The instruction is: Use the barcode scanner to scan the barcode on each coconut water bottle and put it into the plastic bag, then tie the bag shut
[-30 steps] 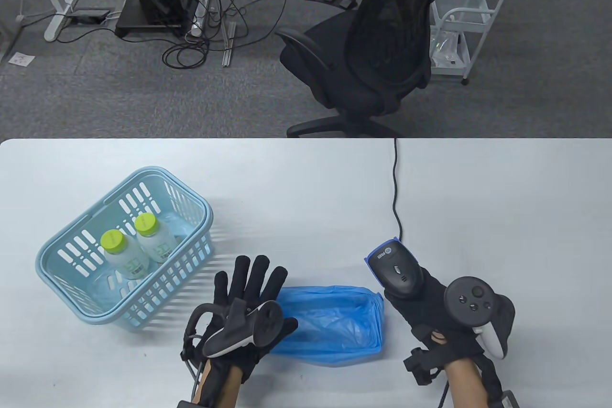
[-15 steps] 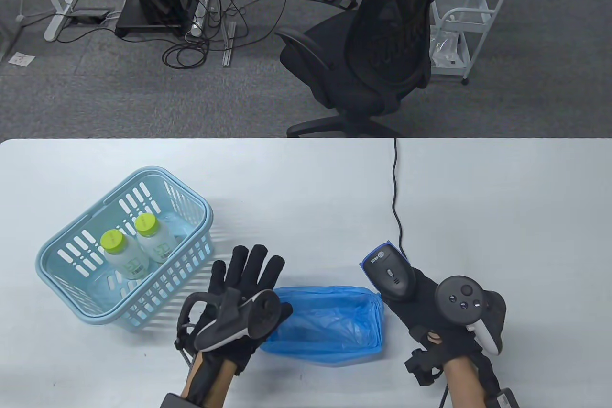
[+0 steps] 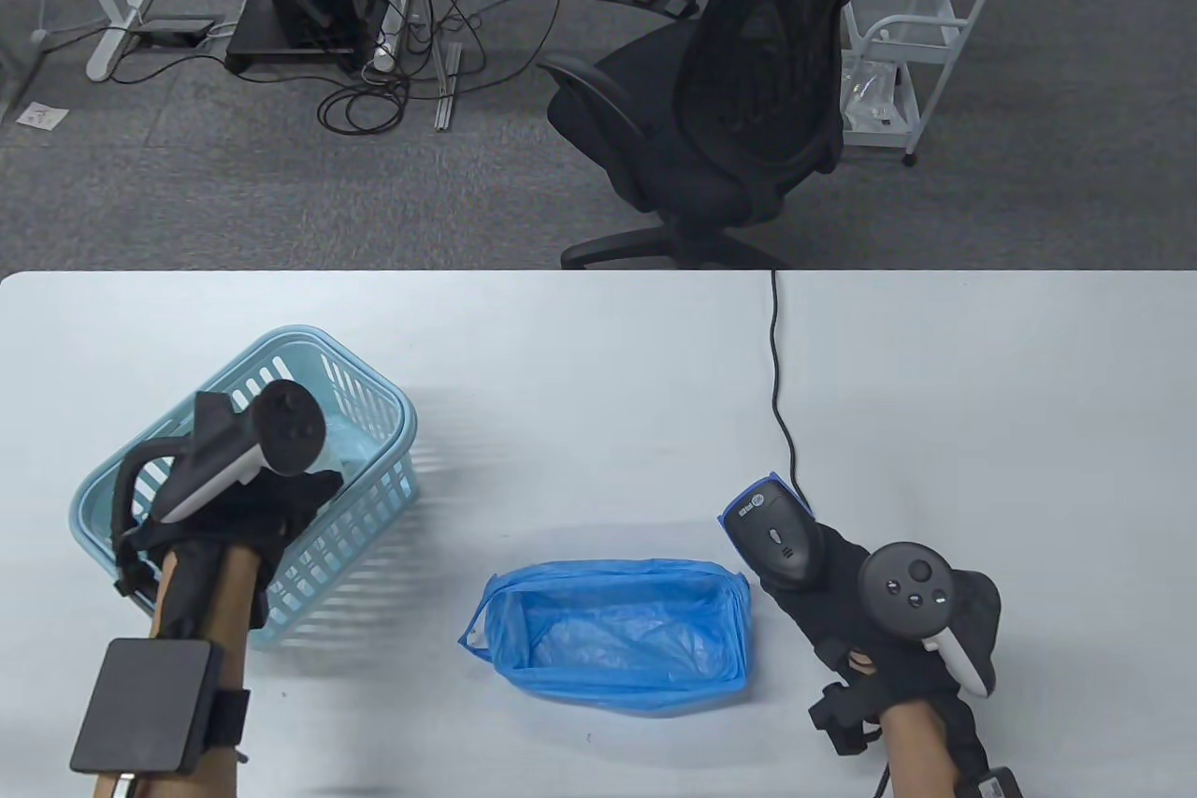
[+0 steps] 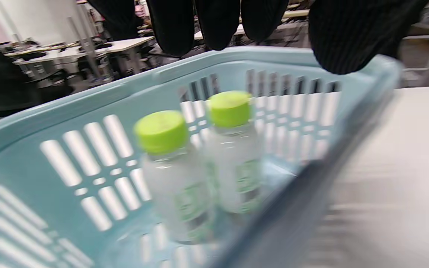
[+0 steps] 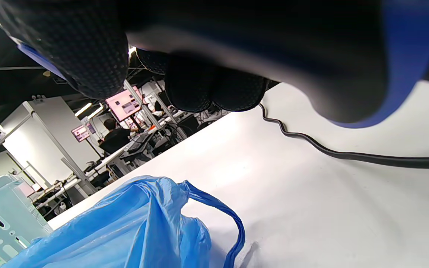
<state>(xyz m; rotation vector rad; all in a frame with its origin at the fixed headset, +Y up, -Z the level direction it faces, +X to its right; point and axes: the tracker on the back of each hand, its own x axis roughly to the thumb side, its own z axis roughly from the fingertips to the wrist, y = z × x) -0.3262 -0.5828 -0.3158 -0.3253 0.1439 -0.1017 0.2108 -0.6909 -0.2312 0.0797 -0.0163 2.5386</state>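
Two clear coconut water bottles with lime-green caps (image 4: 161,130) (image 4: 230,108) stand side by side in the light-blue basket (image 3: 309,341). In the table view my left hand (image 3: 290,499) hovers over the basket and hides them. In the left wrist view its fingers (image 4: 214,26) hang above the far rim, spread, holding nothing. My right hand (image 3: 828,578) grips the black barcode scanner (image 3: 778,538) at the table's right, head pointing up-left. The blue plastic bag (image 3: 617,639) lies with its mouth spread between the hands.
The scanner's black cable (image 3: 774,368) runs across the table to the far edge. A black office chair (image 3: 729,115) stands beyond the table. The bag's handle loop (image 5: 233,227) lies on the white table (image 3: 580,386) near the scanner.
My left hand left the bag's left side and moved left and away to hover over the basket, covering the bottles. The bag's left end now shows. The right hand with the scanner barely shifted.
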